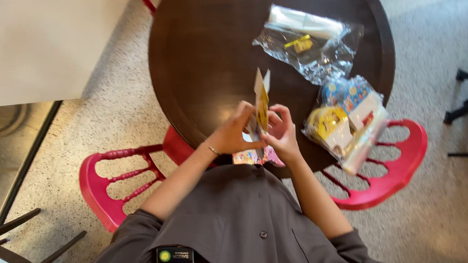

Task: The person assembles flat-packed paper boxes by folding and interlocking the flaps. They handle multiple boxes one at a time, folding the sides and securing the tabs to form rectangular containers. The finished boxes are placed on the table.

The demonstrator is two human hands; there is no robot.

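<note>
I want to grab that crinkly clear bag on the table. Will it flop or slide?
The clear bag looks thin and wrinkled, so it would probably sag and crumple when lifted. It seems nearly empty, so likely very light. On the smooth dark table it might slide easily if pushed.

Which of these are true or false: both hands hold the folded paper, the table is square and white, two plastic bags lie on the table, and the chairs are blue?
1. Both hands, left hand and right hand, hold the folded yellow-and-white paper. True.
2. The table is square and white. False: it is round and dark brown.
3. Two plastic bags lie on the table. True: a clear plastic bag farther away and a plastic bag of colourful paper packs near the right edge.
4. The chairs are blue. False: the chair on the left and the chair on the right are pinkish red.
</note>
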